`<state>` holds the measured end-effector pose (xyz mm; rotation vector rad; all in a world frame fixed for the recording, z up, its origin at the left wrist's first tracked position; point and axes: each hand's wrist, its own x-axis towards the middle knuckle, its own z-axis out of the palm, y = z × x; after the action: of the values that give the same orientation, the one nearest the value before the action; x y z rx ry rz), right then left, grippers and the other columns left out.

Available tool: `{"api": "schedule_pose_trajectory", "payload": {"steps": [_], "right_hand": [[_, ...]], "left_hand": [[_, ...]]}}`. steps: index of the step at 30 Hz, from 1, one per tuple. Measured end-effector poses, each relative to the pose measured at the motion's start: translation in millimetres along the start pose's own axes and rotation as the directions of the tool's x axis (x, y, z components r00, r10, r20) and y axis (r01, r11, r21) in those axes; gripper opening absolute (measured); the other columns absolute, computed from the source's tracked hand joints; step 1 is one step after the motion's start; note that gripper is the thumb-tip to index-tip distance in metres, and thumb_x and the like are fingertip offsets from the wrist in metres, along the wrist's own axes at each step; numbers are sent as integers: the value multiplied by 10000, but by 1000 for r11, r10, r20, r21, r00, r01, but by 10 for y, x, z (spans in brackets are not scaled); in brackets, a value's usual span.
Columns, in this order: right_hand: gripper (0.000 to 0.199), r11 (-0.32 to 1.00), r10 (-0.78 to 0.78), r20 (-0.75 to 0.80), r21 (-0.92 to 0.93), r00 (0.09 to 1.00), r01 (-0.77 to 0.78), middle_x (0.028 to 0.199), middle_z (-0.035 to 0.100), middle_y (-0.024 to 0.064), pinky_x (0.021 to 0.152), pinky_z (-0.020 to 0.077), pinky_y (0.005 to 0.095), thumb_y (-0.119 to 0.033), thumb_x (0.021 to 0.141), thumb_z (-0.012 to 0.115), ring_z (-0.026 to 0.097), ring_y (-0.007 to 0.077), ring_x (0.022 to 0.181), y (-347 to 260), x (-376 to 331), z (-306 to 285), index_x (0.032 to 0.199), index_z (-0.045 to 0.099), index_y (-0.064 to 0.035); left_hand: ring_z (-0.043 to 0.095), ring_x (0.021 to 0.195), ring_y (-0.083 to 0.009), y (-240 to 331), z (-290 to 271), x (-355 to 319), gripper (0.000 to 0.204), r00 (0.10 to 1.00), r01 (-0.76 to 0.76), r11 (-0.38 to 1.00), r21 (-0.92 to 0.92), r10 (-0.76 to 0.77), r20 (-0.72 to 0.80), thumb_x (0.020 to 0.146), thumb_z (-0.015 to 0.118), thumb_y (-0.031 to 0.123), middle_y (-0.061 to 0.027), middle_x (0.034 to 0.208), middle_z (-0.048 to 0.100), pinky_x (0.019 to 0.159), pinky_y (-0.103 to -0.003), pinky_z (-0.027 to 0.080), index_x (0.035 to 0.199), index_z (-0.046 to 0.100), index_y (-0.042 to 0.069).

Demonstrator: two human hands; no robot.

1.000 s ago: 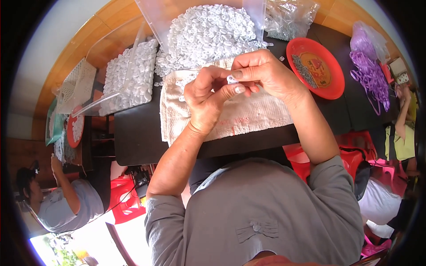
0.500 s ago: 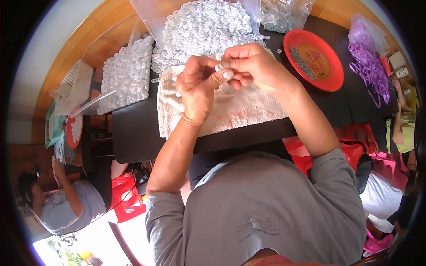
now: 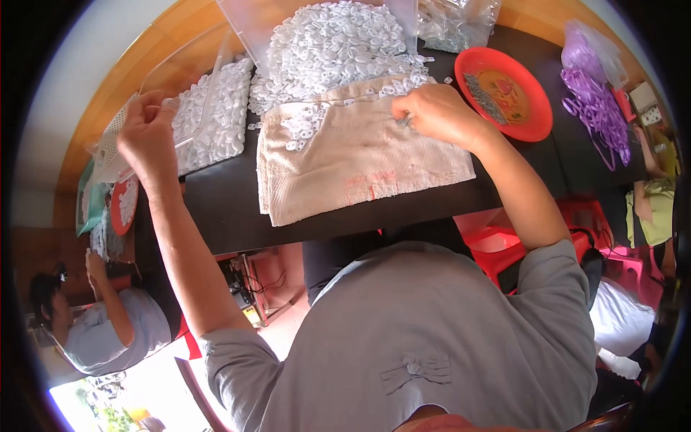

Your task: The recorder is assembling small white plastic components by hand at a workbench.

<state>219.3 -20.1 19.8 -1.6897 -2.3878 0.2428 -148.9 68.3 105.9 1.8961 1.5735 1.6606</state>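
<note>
My left hand (image 3: 149,140) is raised at the left, over the near edge of a clear bin (image 3: 209,93) of small white plastic pieces. Its thumb and fingers are pinched together; what they hold, if anything, is too small to make out. Above the right part of a folded beige towel (image 3: 338,173), my right hand (image 3: 446,114) is curled closed. Small grey metal pieces (image 3: 404,121) stick out beneath its fingers. Loose white plastic pieces with holes (image 3: 305,124) lie on the towel's left part, and more sit along its far edge.
A large heap of white pieces (image 3: 335,43) spills from a clear tub at the back. Right of it are a bag (image 3: 457,25), a red plate (image 3: 533,119) with grey metal pieces, and purple ribbon (image 3: 601,108). Another person (image 3: 108,331) sits at the far left.
My hands were together over the towel. The left has swung out left to the clear bin; the right has lowered to the towel, where grey metal pieces now show under its fingers.
</note>
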Motion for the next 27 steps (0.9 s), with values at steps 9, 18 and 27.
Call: {"api": "schedule_pose_trajectory", "payload": {"steps": [9,18,27], "right_hand": [[77,991,-87,-219,82,972,107,787,640,118,640,474,390,-23,773,603,632,283,733,93,-42,127,849,608,-31],[76,819,-14,-211,558,977,132,686,633,110,595,455,342,-63,746,633,601,220,619,-161,165,-119,794,622,-5],[30,692,16,-260,700,965,177,678,550,13,605,413,250,8,805,595,486,71,657,-21,162,28,812,570,23]], "left_hand": [[560,661,-98,404,603,-720,151,970,-179,935,-306,219,104,767,711,0,-22,761,629,613,-230,464,914,681,-15],[572,578,-130,519,1371,-1097,153,427,734,644,-217,-189,884,855,640,114,-75,722,631,480,-244,417,899,640,-33],[546,530,-144,496,1475,-1090,150,319,847,490,-208,-154,935,868,613,119,-81,719,611,419,-245,398,909,614,-25]]}}
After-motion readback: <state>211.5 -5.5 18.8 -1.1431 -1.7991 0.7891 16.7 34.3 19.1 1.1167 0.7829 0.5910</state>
